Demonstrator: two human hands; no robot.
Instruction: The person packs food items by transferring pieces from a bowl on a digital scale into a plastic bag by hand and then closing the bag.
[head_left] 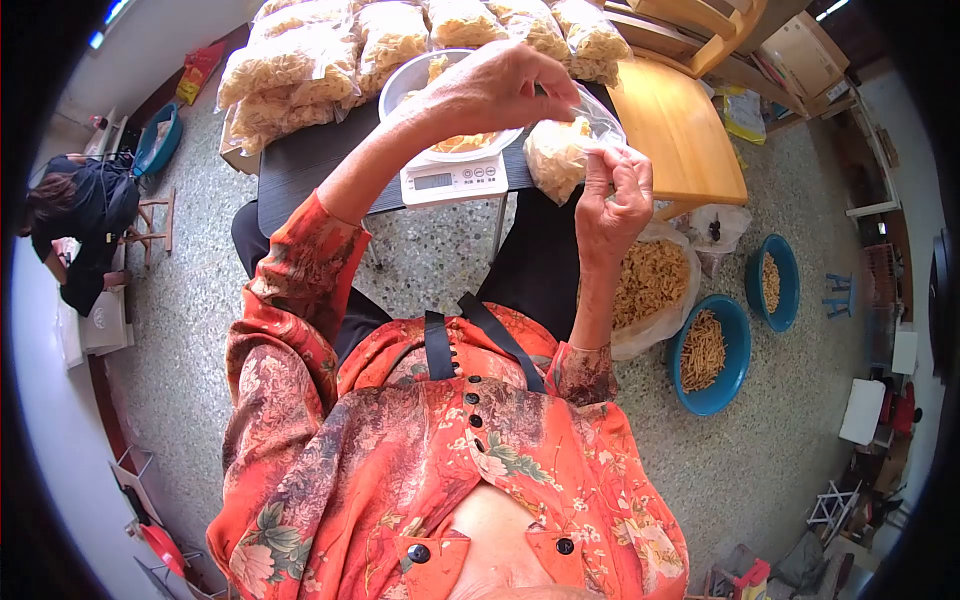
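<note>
A clear plastic bag (556, 160) of pale dried pieces hangs at the table's front edge. My right hand (615, 195) is closed, pinching the bag's rim between thumb and fingers. Over the bag's mouth, my left hand (505, 92) is bent with its fingertips drawn together; what they hold, if anything, I cannot make out. Below my left wrist, a white bowl (398, 82) with some of the pieces rests on a digital kitchen scale (455, 182). My left forearm hides part of the bowl.
Filled bags (300, 62) are piled along the back of the dark table (300, 170). A wooden chair (680, 130) stands right. On the floor are a large sack (650, 280) of dried pieces and blue basins (712, 395) of sticks and chunks. Another person (85, 220) sits far left.
</note>
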